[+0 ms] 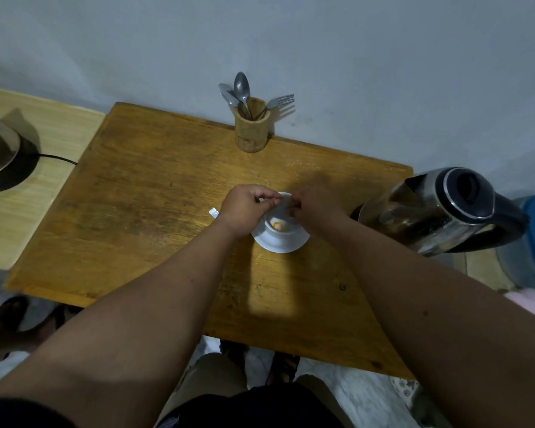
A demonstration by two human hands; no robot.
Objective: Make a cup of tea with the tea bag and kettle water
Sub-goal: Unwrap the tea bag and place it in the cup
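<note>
White cup (283,231) sitting on its saucer (280,244) near the middle of the wooden table (155,186), taken as the landmark; both hands meeting directly above its rim, probably so that whatever is being opened or lowered drops straight in; left hand (244,208) pinching something small and pale between thumb and fingertips; right hand (309,205) pinching the other end of it, fingers closed; likely the tea bag or its wrapper, though too small and covered to name for certain. Showing inside the cup, a yellowish-orange blob, blurred and unclear. Standing just right of the cup, the steel kettle (439,211), within easy reach for pouring, spout turned toward it. Waiting behind the cup against the wall, a wooden holder (250,126) with spoons and a fork. Peeking out left of the cup, half hidden by the left wrist, a white scrap (213,213), possibly torn packaging.
</note>
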